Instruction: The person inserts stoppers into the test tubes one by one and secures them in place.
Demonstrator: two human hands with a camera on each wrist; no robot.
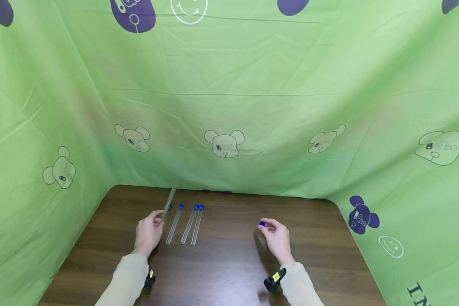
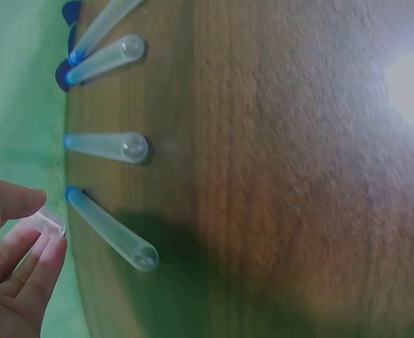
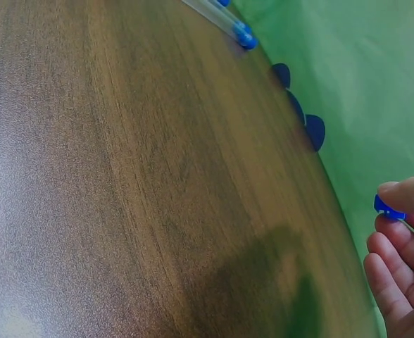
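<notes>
The green cloth [image 1: 229, 106] shows black letters "IN" at the lower right, cut off by the frame edge. The left hand [image 1: 148, 233] grips an uncapped test tube [image 1: 168, 205] tilted above the bench [image 1: 229, 263]; the right hand [image 1: 277, 238] pinches a blue cap [image 1: 262, 223] in curled fingers [image 3: 397, 243]. Four capped test tubes [image 1: 187, 223] lie just beside the left hand.

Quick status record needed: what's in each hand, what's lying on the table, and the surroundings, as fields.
Left hand: holds an uncapped clear plastic test tube, raised at a tilt
Right hand: fingers pinch a small blue cap
On table: four capped clear test tubes with blue caps, lying side by side near the left hand
Surface: dark brown wooden table
Backdrop: green cloth with bear prints
</notes>
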